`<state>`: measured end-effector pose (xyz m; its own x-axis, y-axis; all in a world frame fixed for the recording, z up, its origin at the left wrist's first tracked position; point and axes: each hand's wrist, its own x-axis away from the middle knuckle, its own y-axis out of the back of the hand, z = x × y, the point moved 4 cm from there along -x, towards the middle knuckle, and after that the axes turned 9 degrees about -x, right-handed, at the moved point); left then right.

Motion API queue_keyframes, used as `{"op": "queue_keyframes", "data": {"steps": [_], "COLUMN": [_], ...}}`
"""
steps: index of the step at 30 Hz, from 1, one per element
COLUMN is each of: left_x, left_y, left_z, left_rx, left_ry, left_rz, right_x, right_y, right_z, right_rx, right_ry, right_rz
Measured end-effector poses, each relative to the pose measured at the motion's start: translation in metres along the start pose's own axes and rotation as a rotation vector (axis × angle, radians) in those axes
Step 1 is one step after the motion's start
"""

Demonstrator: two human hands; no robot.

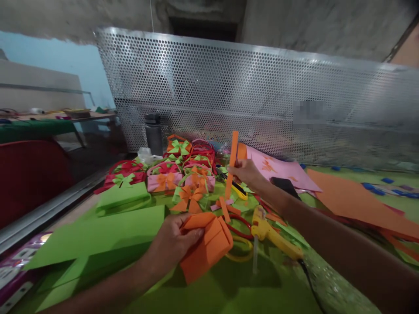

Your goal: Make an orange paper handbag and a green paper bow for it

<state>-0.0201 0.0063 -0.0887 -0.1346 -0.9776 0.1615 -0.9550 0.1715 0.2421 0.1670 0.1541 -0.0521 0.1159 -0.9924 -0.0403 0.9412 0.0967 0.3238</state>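
My left hand [172,244] grips a folded orange paper box [206,244] low over the green table cover. My right hand [247,172] reaches further out and pinches a long orange paper strip [231,163], held upright. A yellow glue gun [273,235] lies on the table between my two arms, nozzle toward me. More orange strips [224,208] lie loose just past the box.
Several finished paper baskets with bows [176,172] cluster at the back centre. Green sheets [108,233] lie at the left, pink [278,168] and orange sheets [353,200] at the right. Scissors with red and yellow handles [240,237], a dark bottle [153,133], and a perforated metal panel [262,100] behind.
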Motion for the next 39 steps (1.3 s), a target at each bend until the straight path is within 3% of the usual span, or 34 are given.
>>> {"op": "queue_keyframes", "data": {"steps": [4,8,17,19,22,24,34,39], "left_x": [0.002,0.006,0.015,0.015,0.016,0.016,0.015,0.015], "left_y": [-0.002,-0.008,-0.012,-0.012,-0.013,-0.013,-0.018,-0.014], "left_z": [-0.001,-0.003,-0.007,-0.005,-0.001,0.001,0.008,-0.001], "left_rx": [0.017,0.085,0.173,0.195,0.246,0.281,0.251,0.207], "left_ry": [-0.002,-0.001,-0.042,-0.019,-0.014,0.007,0.044,0.023], "left_rz": [0.03,0.21,0.356,0.367,0.389,0.385,0.421,0.306], "right_x": [0.038,0.071,0.103,0.109,0.117,0.121,0.126,0.119], "right_y": [0.0,-0.01,-0.025,-0.025,-0.03,-0.033,-0.035,-0.02], "right_z": [0.015,0.016,0.008,0.009,0.011,0.01,0.02,0.014], "right_rx": [-0.266,-0.483,-0.698,-0.722,-0.704,-0.631,-0.406,-0.444], "right_ry": [0.012,0.015,0.004,0.02,0.039,0.055,0.428,0.314], "right_rz": [-0.013,0.026,0.151,0.248,0.564,0.703,0.587,0.322]}}
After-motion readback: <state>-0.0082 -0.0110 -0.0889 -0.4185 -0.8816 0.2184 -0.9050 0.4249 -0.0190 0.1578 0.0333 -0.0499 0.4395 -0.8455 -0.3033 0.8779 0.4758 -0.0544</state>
